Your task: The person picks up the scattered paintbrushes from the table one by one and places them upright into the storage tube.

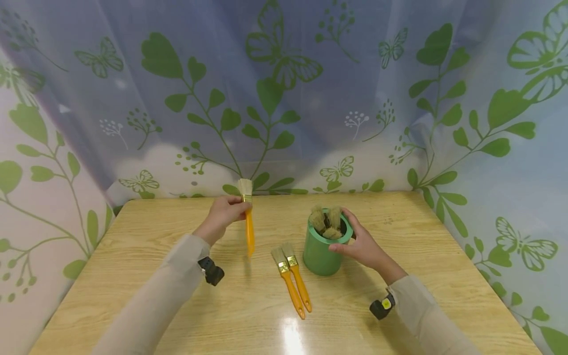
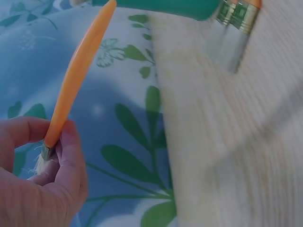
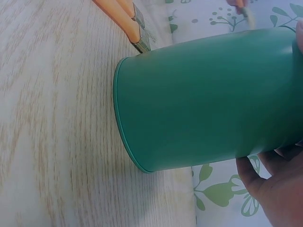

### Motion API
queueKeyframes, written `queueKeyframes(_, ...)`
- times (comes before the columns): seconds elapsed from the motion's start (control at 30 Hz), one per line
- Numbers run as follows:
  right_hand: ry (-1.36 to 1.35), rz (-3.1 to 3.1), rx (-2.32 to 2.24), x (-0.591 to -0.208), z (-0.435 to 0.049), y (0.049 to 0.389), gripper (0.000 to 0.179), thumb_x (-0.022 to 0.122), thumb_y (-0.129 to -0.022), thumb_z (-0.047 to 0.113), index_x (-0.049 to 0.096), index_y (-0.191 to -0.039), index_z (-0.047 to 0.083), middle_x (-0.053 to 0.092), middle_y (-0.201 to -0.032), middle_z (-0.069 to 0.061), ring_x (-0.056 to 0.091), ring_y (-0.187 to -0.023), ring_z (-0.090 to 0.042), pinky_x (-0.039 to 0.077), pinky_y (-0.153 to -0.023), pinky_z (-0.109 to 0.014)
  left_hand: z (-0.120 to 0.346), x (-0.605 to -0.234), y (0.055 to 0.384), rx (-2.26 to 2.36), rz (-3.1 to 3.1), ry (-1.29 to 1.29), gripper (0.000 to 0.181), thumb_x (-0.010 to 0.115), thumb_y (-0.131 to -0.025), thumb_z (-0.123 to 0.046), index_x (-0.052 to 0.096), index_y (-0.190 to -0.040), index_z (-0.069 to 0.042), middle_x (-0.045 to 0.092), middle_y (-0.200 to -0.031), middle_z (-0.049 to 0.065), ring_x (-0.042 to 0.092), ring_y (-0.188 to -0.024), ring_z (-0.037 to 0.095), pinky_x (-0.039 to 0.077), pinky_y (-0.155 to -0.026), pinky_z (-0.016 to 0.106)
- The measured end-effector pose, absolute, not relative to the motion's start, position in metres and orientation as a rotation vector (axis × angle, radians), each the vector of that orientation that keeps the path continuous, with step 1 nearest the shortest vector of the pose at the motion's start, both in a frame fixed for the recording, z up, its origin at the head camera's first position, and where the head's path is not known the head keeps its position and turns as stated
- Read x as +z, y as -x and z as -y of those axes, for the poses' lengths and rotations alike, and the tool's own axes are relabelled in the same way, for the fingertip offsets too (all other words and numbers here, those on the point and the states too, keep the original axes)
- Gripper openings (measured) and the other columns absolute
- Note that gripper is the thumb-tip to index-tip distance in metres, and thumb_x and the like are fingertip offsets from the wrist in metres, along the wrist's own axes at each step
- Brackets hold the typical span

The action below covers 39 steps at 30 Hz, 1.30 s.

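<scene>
My left hand (image 1: 226, 213) pinches a paintbrush (image 1: 250, 230) near its metal ferrule, above the table. Its pale bristles point up and its orange handle hangs down; in the left wrist view the handle (image 2: 78, 71) sticks out past the fingertips. On the right, my right hand (image 1: 361, 244) grips the upper side and rim of a green can (image 1: 321, 254). Bristle heads of brushes (image 1: 334, 217) poke out of the can's top, their handles hidden inside. The can's smooth wall (image 3: 203, 99) fills much of the right wrist view. Two more paintbrushes (image 1: 293, 283) lie side by side just left of the can.
A light wooden table (image 1: 177, 305) carries everything. Behind it and at both sides hangs a curtain (image 1: 310, 113) with green leaves and butterflies, meeting the table's back edge. Wrist cameras are strapped to both forearms.
</scene>
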State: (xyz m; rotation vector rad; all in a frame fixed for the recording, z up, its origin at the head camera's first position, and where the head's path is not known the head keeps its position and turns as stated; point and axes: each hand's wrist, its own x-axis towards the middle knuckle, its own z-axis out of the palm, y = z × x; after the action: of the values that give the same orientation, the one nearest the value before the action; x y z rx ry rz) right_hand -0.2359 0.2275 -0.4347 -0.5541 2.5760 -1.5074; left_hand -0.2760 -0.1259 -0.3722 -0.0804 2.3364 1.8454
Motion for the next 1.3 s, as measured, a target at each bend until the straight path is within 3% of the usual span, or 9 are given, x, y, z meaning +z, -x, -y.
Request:
queueKeyframes(0.17, 0.554, -2.58, -1.505, -0.435, -0.228, 0.236, 0.102, 0.075, -0.083, 0.038, 0.006, -0.155, 0.017, 0.009, -0.158, -0.021, 0.014, -0.142, -0.046, 0.025, -0.106, -0.069, 0.115, -0.354, 0.273, 1.907, -2.293, 0.065, 0.043, 0.057, -0.096, -0.01, 0.047, -0.134, 0.006, 0.051, -0.126, 0.021, 0.06, -0.108, 0.029, 0.051, -0.095, 0.038)
queueKeyframes(0.43, 0.547, -2.583, -1.499, -0.434, -0.228, 0.235, 0.102, 0.075, -0.083, 0.037, 0.005, -0.155, 0.017, 0.009, -0.158, -0.02, 0.015, -0.142, -0.046, 0.024, -0.106, -0.069, 0.091, -0.331, 0.266, 2.065, -2.222, -0.053, 0.036, 0.058, -0.095, -0.011, 0.052, -0.127, 0.006, 0.056, -0.117, 0.017, 0.063, -0.096, 0.021, 0.054, -0.089, 0.032)
queueKeyframes(0.7, 0.556, -2.568, -1.511, -0.435, -0.229, 0.236, 0.102, 0.075, -0.083, 0.037, 0.006, -0.155, 0.019, 0.011, -0.158, -0.02, 0.019, -0.141, -0.046, 0.025, -0.105, -0.069, 0.063, -0.319, 0.258, 2.264, -2.081, -0.176, 0.027, 0.061, -0.094, -0.009, 0.059, -0.116, 0.006, 0.063, -0.106, 0.013, 0.066, -0.089, 0.017, 0.054, -0.089, 0.034)
queueKeyframes(1.1, 0.546, -2.566, -1.521, -0.434, -0.228, 0.235, 0.103, 0.074, -0.083, 0.042, 0.005, -0.155, 0.018, 0.011, -0.158, -0.02, 0.02, -0.14, -0.045, 0.026, -0.105, -0.068, 0.033, -0.328, 0.252, 2.103, -2.251, -0.363, 0.017, 0.066, -0.092, -0.013, 0.063, -0.102, 0.001, 0.066, -0.102, 0.013, 0.066, -0.095, 0.025, 0.056, -0.086, 0.031)
queueKeyframes(1.3, 0.546, -2.547, -1.541, -0.432, -0.227, 0.234, 0.102, 0.074, -0.084, 0.039, 0.005, -0.155, 0.015, 0.013, -0.158, -0.019, 0.022, -0.14, -0.044, 0.027, -0.106, -0.067, 0.027, -0.34, 0.249, 1.894, -2.428, -0.505, 0.015, 0.068, -0.091, -0.018, 0.068, -0.096, -0.004, 0.068, -0.097, 0.008, 0.065, -0.091, 0.021, 0.055, -0.08, 0.034)
